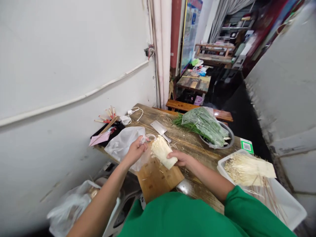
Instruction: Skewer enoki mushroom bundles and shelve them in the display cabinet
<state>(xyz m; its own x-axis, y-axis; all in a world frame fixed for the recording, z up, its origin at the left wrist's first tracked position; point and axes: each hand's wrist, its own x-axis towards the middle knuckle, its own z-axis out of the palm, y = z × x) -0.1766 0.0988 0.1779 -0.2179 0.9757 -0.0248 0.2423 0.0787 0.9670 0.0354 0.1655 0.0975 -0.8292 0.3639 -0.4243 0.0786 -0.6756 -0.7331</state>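
My right hand (180, 158) is closed round the base of a bunch of enoki mushrooms (161, 153), held over a wooden cutting board (158, 181). Pinched in my left hand (137, 148) is the gathered edge of a clear plastic bag (125, 140), which spreads out to the left on the table. The mushroom tops point away from me, close to the bag's handle loop. Just beyond the bunch, a cleaver (159, 127) lies flat on the wooden table (145, 115).
At the right, a white tray (293, 204) holds more enoki and thin skewers. A metal bowl (230, 140) carries bagged green chives (202, 125). Chopsticks (108, 125) and a white cable (138, 113) lie by the left wall. A green code card (247, 145) stands at the right edge.
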